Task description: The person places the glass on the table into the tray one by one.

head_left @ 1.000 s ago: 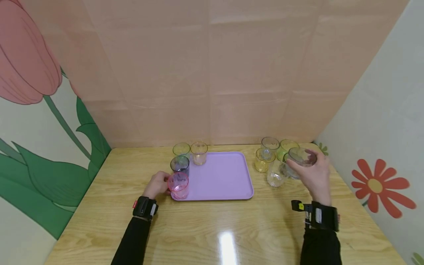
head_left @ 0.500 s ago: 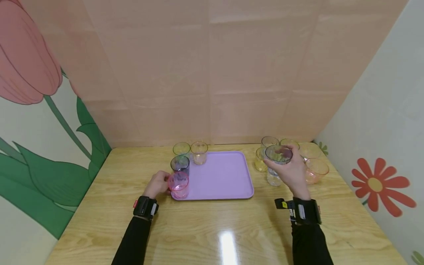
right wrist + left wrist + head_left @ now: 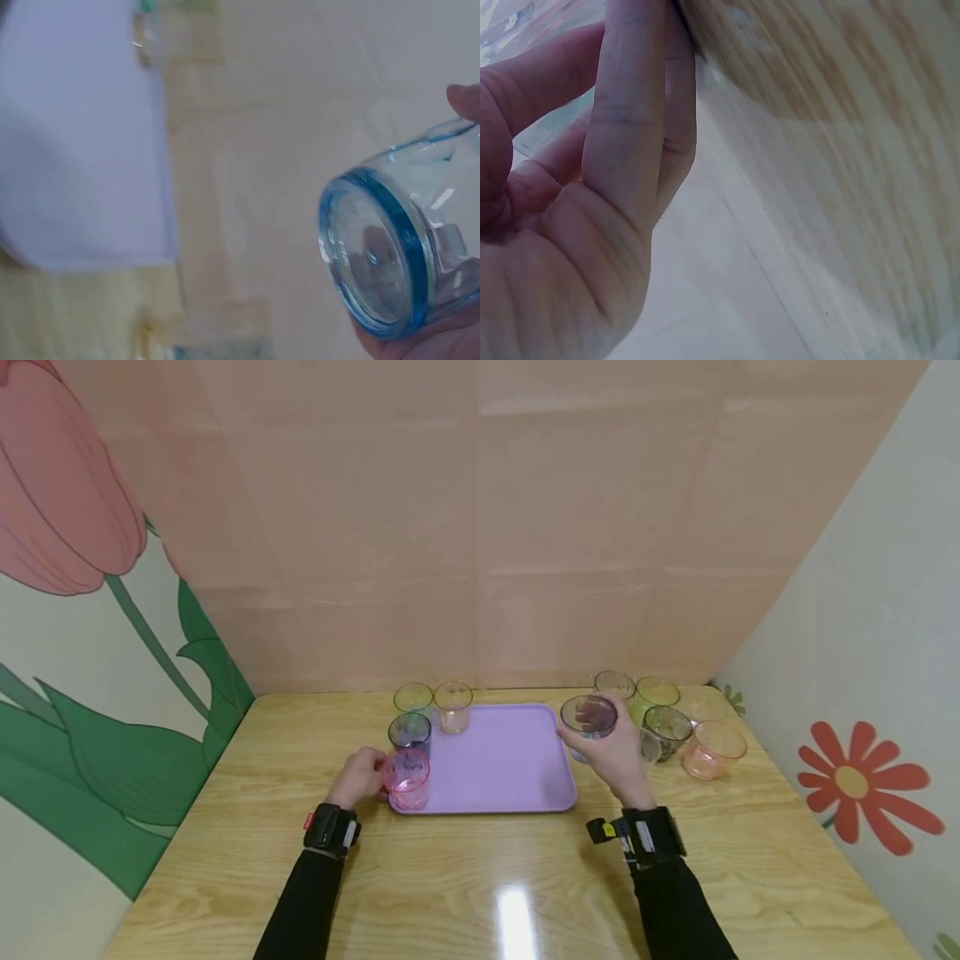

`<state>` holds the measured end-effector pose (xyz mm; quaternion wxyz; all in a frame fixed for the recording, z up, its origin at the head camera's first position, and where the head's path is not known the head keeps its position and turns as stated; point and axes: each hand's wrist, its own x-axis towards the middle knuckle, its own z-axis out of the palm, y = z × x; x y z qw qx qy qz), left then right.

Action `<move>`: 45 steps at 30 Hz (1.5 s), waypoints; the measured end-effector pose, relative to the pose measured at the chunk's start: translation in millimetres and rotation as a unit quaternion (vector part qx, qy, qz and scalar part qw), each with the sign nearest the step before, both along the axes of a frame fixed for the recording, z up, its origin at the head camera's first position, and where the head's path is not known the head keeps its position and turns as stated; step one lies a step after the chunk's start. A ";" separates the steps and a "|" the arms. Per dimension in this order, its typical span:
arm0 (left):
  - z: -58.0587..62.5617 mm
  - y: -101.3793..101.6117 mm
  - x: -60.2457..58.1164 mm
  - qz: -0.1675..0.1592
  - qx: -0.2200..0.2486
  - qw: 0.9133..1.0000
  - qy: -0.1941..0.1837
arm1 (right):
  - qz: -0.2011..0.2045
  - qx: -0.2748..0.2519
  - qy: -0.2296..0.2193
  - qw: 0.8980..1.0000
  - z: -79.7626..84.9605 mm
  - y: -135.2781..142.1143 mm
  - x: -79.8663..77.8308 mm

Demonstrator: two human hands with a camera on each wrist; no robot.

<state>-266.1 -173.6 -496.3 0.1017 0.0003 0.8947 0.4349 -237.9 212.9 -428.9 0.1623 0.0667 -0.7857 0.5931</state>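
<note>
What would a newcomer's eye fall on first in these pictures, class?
Probably the lilac tray on the wooden table, near the head view's centre, with four tinted glasses at its left end. Then the right hand, holding a blue-tinted glass near the tray's right edge, and the huge pink tulip on the left wall.

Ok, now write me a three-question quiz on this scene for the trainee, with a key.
1. True or false: the right hand holds a glass with its rim upward.
2. Which glass stands at the near left corner of the tray, beside the left hand?
A) Yellow
B) Pink
C) Amber
3. Fill in the blank: in the right wrist view, the base of the held glass is ringed in ____.

Key:
1. True
2. B, the pink glass
3. Blue
</note>
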 end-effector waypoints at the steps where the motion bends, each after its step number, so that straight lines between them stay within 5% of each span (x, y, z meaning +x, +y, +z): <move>1: 0.2 0.1 0.0 0.000 0.001 1.000 -0.001 | 0.003 -0.001 0.003 1.000 -1.5 -5.3 -0.2; 13: 3.3 1.9 -2.1 -0.003 0.007 1.000 -0.015 | 0.006 0.019 -0.026 0.999 -46.7 -42.2 -27.7; 20: 0.8 0.8 0.1 0.000 0.010 1.000 -0.012 | 0.047 -0.073 -0.048 0.995 -57.8 -63.3 -36.3; 26: 0.0 -0.3 -0.8 0.001 0.005 1.000 -0.012 | 0.065 -0.101 -0.069 0.990 -59.6 -76.7 -38.3; 45: 2.6 0.2 -0.1 0.004 0.003 1.000 -0.029 | 0.030 -0.025 -0.117 0.992 -75.8 -113.1 -57.2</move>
